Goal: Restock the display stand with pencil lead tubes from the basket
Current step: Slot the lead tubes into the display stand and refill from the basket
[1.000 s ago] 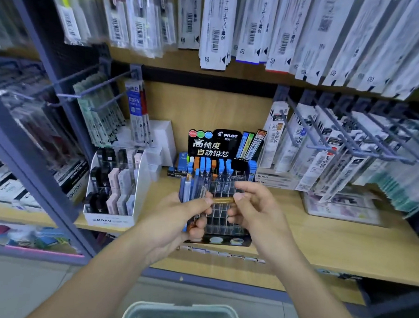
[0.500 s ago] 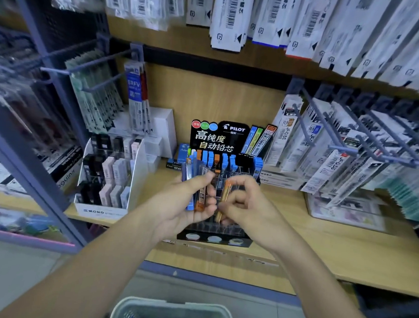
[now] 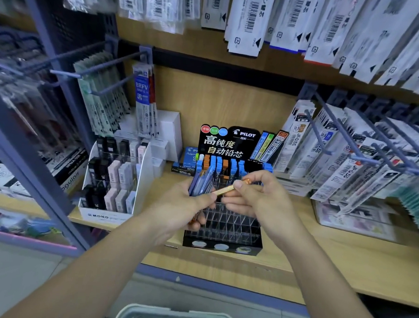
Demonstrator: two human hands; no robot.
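The black Pilot display stand sits on the wooden shelf, with blue and orange lead tubes in its back rows and open clear slots in front. My left hand grips a bundle of blue lead tubes upright over the stand's left side. My right hand pinches one orange lead tube, lying nearly level just above the stand, its left end close to my left thumb. The pale basket shows its rim at the bottom edge, below the shelf.
A white Mono eraser box stands left of the stand. Metal hooks with refill packs jut out at right and at left. More packs hang from the shelf above. Flat packets lie on the shelf at right.
The orange tube in my right hand turned from steeply tilted back to nearly level. Both hands stay over the stand, and the view has shifted a little.
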